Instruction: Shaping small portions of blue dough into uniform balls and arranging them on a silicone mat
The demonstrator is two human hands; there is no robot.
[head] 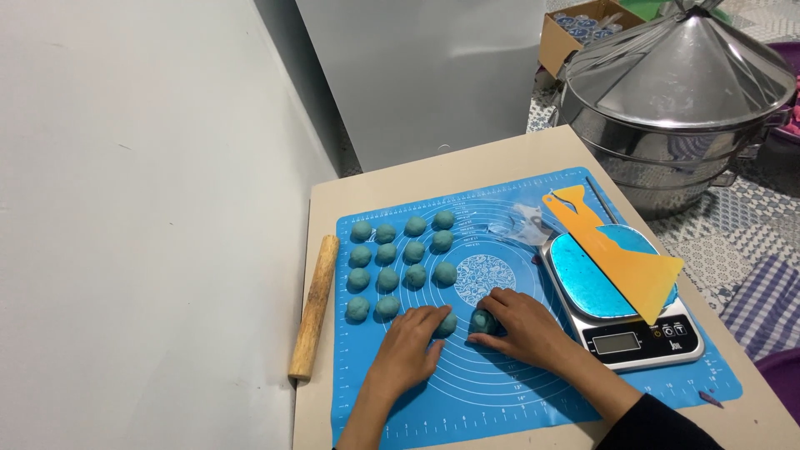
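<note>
A blue silicone baking mat (500, 392) covers a small beige table. On its left part lie several blue-green dough balls (387, 254) in neat rows. My left hand (408, 346) rests flat on the mat, fingers touching a dough ball (448, 325) at the end of the bottom row. My right hand (521, 325) lies beside it, fingertips cupped over another dough ball (482, 321). Both forearms reach in from the bottom edge.
A wooden rolling pin (314, 307) lies on the table left of the mat. A kitchen scale (642, 337) with a blue plate and an orange scraper (617, 250) stands at right. Crumpled clear plastic (521, 225) lies behind. A large steel steamer (675, 108) stands beyond.
</note>
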